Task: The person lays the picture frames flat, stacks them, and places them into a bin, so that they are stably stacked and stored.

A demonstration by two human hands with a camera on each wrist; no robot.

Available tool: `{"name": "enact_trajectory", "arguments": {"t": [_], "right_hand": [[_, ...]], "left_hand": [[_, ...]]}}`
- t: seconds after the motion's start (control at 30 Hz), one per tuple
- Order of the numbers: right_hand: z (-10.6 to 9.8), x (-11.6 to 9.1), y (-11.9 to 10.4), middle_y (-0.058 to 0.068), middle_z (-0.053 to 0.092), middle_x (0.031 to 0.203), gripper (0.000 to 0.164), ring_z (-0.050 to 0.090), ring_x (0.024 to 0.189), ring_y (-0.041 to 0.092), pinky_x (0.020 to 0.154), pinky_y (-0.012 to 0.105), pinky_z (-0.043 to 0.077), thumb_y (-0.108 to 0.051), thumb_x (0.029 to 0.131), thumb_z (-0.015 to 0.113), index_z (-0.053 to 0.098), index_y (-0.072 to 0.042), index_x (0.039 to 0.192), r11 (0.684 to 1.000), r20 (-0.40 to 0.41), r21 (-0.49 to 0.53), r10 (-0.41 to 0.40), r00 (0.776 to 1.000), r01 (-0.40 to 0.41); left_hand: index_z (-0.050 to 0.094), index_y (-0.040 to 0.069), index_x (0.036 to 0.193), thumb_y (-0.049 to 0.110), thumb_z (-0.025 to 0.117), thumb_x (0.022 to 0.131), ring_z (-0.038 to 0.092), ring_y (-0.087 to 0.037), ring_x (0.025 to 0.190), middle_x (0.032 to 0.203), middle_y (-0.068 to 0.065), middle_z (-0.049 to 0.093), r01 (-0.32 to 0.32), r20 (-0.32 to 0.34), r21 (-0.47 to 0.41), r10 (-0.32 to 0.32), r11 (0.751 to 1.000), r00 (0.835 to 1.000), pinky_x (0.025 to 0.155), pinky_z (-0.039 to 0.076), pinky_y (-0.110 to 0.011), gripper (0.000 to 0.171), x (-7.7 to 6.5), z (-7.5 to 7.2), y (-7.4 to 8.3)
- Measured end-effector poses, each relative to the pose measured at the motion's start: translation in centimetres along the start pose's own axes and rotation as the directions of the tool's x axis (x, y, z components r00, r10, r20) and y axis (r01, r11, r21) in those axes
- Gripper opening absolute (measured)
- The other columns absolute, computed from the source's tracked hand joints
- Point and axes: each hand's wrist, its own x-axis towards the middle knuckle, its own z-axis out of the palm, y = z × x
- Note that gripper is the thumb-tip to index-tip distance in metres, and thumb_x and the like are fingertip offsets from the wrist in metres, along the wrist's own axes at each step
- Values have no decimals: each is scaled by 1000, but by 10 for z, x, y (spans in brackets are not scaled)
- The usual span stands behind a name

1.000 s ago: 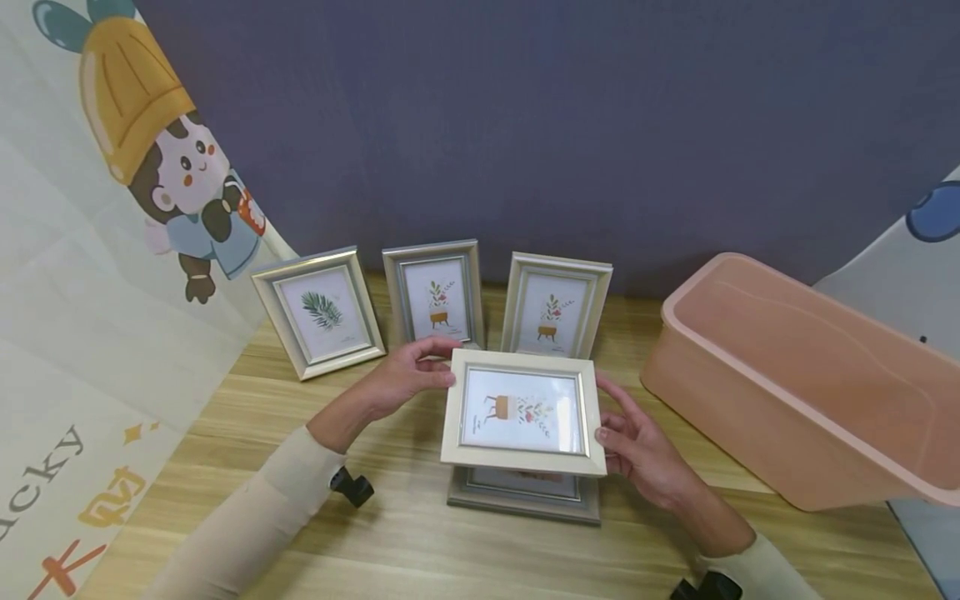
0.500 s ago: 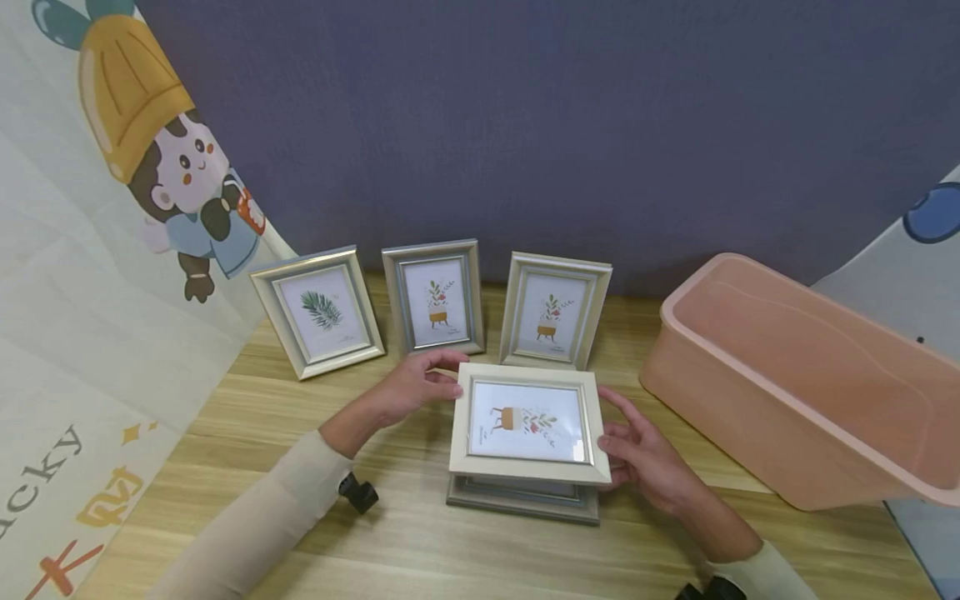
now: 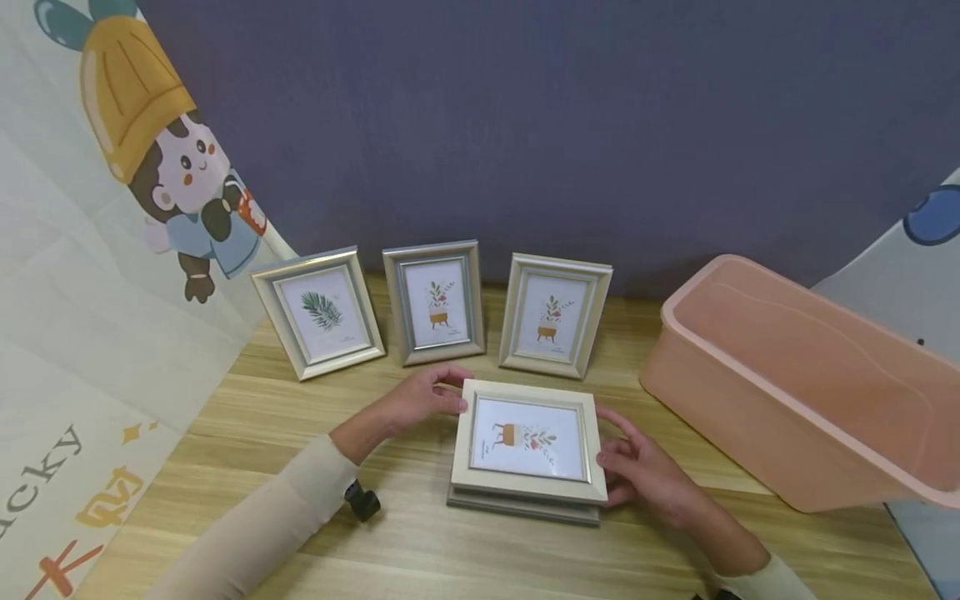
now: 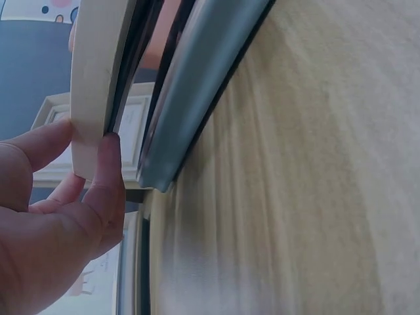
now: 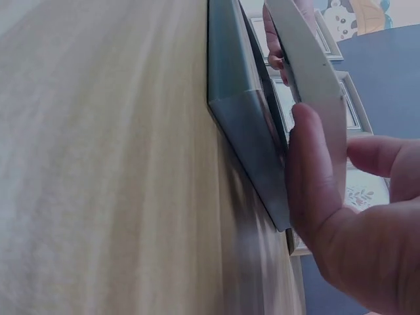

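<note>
A cream picture frame [image 3: 531, 487] with a potted-plant print lies face up between my two hands. My left hand [image 3: 427, 400] pinches its left edge, thumb on top and fingers beneath, as the left wrist view also shows. On the opposite edge my right hand [image 3: 648, 471] grips it between thumb and fingers. Directly under it, a grey picture frame [image 3: 525, 510] rests flat on the table, mostly hidden. In both wrist views a narrow gap shows between the cream frame and the grey frame [image 5: 243, 111].
Three frames stand along the back: a leaf-print frame [image 3: 318, 312], a grey-brown frame [image 3: 435, 302] and a pale frame [image 3: 557, 315]. A pink bin [image 3: 738, 408] sits at the right on the wooden table [image 3: 397, 542]. A dark wall [image 3: 525, 125] rises behind.
Both hands have brought the cream frame down and towards the near side, closer over the grey one. The bases of the standing frames behind show more. The standing frames and bin have stayed put.
</note>
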Motion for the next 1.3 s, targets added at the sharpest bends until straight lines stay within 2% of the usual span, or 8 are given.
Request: {"name": "enact_trajectory", "arguments": {"t": [0.17, 0.43, 0.73, 1.0, 1.3], "right_hand": [[1, -2, 2, 5, 61, 102, 80, 71, 81, 23, 64, 42, 64, -7, 99, 61, 12, -14, 162, 1000, -9, -8, 19, 1000, -19], [1, -4, 2, 7, 60, 102, 80, 71, 82, 23, 62, 40, 64, -8, 99, 61, 12, -15, 161, 999, -13, -23, 37, 999, -38], [7, -3, 2, 10, 60, 102, 81, 69, 81, 26, 63, 44, 64, -6, 96, 62, 14, -14, 161, 998, -40, -16, 63, 997, -64], [10, -2, 3, 11, 60, 101, 81, 69, 78, 24, 60, 43, 64, -6, 97, 63, 14, -12, 161, 997, -38, -31, 69, 997, -70], [10, -2, 3, 12, 57, 101, 81, 68, 77, 23, 60, 41, 63, -5, 97, 63, 14, -11, 160, 997, -34, -34, 67, 997, -68]], "left_hand": [[55, -6, 136, 1, 70, 91, 66, -18, 103, 134, -26, 56, 4, 2, 16, -5, 1000, 1000, 92, 61, -35, 48, 0, 3, -3], [59, 0, 135, 6, 73, 91, 66, -26, 111, 130, -22, 62, 4, -14, 134, -3, 991, 1000, 93, 58, -33, 46, 2, 5, -7], [59, 2, 136, 7, 73, 91, 66, -27, 112, 132, -21, 62, 17, -18, 152, -14, 988, 1000, 93, 58, -33, 47, 1, 5, -8], [58, -2, 136, 6, 73, 92, 66, -27, 112, 131, -23, 62, 9, -13, 164, -7, 986, 1000, 91, 58, -32, 47, -1, 3, -9], [58, -1, 137, 3, 75, 89, 67, -28, 113, 135, -21, 61, 48, -48, 197, -39, 979, 998, 92, 60, -34, 51, 0, 5, -9]]}}
